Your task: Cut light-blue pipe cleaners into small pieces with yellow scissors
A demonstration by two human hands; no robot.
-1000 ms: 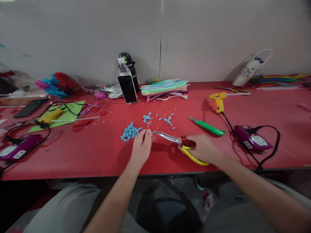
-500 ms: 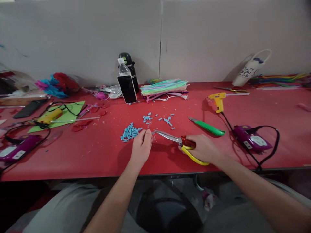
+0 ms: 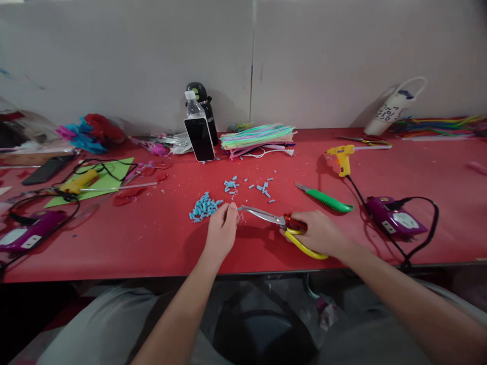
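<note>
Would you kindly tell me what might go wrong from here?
The scissors point at the left hand, with the tips very close to it, so a slip might nick it.
The green utility knife lies with its blade exposed, so a careless reach might cause a cut.
The pile of small blue pieces sits loose beside the left hand and could scatter if nudged.

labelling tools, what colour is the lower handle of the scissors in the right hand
The lower handle is yellow; it shows best in the head view.

A pale grey wall (image 3: 152, 50) with a vertical seam (image 3: 251, 76) rises behind a red-topped table (image 3: 160, 243).
</note>
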